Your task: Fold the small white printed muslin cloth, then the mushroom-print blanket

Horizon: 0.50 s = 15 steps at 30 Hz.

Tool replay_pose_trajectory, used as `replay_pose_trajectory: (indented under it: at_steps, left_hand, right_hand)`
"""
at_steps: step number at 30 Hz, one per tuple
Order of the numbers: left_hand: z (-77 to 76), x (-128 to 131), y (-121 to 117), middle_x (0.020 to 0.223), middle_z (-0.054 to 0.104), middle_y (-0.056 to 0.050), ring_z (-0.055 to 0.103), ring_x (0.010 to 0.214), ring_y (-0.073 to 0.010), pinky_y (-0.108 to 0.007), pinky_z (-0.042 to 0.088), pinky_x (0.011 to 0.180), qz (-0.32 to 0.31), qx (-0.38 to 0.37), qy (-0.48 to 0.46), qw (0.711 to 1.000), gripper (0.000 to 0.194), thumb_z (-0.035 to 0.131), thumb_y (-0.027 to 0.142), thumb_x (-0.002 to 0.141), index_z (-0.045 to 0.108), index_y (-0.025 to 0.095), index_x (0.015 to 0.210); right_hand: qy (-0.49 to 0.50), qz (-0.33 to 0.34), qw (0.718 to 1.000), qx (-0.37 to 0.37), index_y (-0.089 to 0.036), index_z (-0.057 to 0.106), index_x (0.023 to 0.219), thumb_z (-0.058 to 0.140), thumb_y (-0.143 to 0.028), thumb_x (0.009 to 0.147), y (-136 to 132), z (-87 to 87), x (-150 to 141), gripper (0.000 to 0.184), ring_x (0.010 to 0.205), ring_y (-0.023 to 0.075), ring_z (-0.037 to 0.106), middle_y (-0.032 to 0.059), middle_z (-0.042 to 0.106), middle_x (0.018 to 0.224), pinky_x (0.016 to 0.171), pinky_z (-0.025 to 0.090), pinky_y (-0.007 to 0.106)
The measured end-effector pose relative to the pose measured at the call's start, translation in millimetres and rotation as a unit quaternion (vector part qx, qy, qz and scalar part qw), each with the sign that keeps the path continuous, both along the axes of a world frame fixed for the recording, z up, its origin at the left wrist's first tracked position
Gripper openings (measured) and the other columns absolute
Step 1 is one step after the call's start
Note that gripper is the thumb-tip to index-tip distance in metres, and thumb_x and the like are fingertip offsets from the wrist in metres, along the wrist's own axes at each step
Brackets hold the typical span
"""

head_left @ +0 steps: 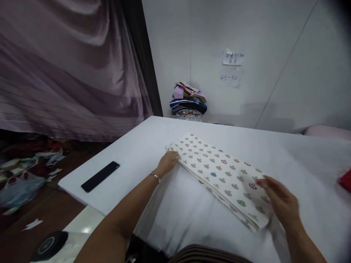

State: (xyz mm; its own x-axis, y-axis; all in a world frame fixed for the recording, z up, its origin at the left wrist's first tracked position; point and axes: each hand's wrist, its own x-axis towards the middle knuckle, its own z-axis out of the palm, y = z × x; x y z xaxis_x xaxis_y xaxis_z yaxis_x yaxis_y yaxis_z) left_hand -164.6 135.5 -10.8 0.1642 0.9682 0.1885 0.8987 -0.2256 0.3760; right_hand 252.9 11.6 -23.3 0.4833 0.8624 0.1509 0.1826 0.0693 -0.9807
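Note:
A long folded cloth (219,166), white with grey mouse-head shapes and a few red, blue and green ones, lies slantwise on the white table. Its layers show along the near edge. My left hand (168,163), with a bracelet at the wrist, is closed on the cloth's left end, fingers pinched at the edge. At the other end, my right hand (282,201) curls around the cloth's right edge. Its fingertips rest on the upper face and look slightly blurred; the thumb is hidden.
A black phone (100,176) lies on the table (137,146) at left. Folded fabrics (188,100) are piled by the wall behind. A red item (345,180) sits at the right edge. Plastic bags (22,186) and scraps litter the floor beneath a mauve curtain (68,65).

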Motion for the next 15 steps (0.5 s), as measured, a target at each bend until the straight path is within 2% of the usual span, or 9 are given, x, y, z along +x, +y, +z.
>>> replay_pose_trajectory:
  at_steps: [2, 4, 6, 9, 12, 15]
  left_hand:
    - [-1.6, 3.2, 0.0, 0.123, 0.06, -0.001, 0.048, 0.119, -0.018, -0.033, 0.038, 0.103, -0.026, -0.008, 0.006, 1.0, 0.029, 0.05, 0.019, 0.083, 0.065, 0.026, 0.107]
    - [-2.5, 5.5, 2.1, 0.123, 0.06, -0.002, 0.048, 0.118, -0.0181, -0.034, 0.038, 0.103, -0.053, -0.012, 0.003, 0.999, 0.029, 0.049, 0.022, 0.085, 0.064, 0.027, 0.109]
    - [-3.9, 6.8, 6.4, 0.122, 0.06, -0.002, 0.049, 0.116, -0.018, -0.033, 0.04, 0.101, -0.072, -0.01, 0.004, 0.997, 0.028, 0.048, 0.028, 0.088, 0.064, 0.026, 0.11]
    - [-6.8, 9.3, 14.9, 0.116, 0.063, -0.002, 0.051, 0.112, -0.017, -0.031, 0.041, 0.098, -0.086, 0.003, 0.025, 0.996, 0.026, 0.046, 0.032, 0.089, 0.067, 0.025, 0.103]
    - [-7.8, 12.5, 20.1, 0.108, 0.066, -0.001, 0.052, 0.11, -0.0166, -0.03, 0.041, 0.096, -0.082, 0.008, 0.036, 0.996, 0.025, 0.045, 0.029, 0.089, 0.068, 0.025, 0.095]
    - [-4.8, 13.0, 16.3, 0.109, 0.066, -0.001, 0.053, 0.109, -0.0154, -0.028, 0.042, 0.096, -0.077, -0.003, -0.001, 0.997, 0.024, 0.045, 0.029, 0.089, 0.068, 0.025, 0.096]
  right_hand:
    - [-0.105, 0.179, 0.977, -0.048, -0.024, 0.068, 0.1, 0.071, -0.043, 0.067, -5.5, 0.2, -21.3, 0.039, 0.094, 0.0274, 0.062, 0.0067, 0.069, 0.097, 0.086, 0.05, 0.043]
    - [-0.188, 0.275, 0.941, -0.063, -0.028, 0.069, 0.104, 0.071, -0.042, 0.068, -8.6, -2.8, -34.8, 0.039, 0.102, 0.0286, 0.059, 0.0054, 0.066, 0.11, 0.091, 0.046, 0.044]
    - [-0.24, 0.306, 0.92, -0.05, -0.032, 0.068, 0.108, 0.072, -0.042, 0.068, -9.5, -6.3, -41.3, 0.042, 0.111, 0.0304, 0.054, 0.0044, 0.063, 0.119, 0.097, 0.041, 0.047]
    - [-0.293, 0.308, 0.904, -0.034, -0.032, 0.068, 0.109, 0.069, -0.043, 0.071, -8.7, -9.2, -44.4, 0.04, 0.112, 0.0315, 0.052, 0.0056, 0.062, 0.118, 0.097, 0.039, 0.049]
    - [-0.348, 0.321, 0.88, -0.029, -0.028, 0.069, 0.104, 0.06, -0.042, 0.079, -8.7, -7.7, -45.3, 0.03, 0.101, 0.0293, 0.056, 0.0077, 0.064, 0.109, 0.089, 0.044, 0.045]
    - [-0.373, 0.339, 0.863, -0.041, -0.025, 0.068, 0.094, 0.046, -0.039, 0.087, -9.8, -3.9, -44.3, 0.027, 0.087, 0.0254, 0.058, 0.0079, 0.063, 0.094, 0.076, 0.047, 0.04]
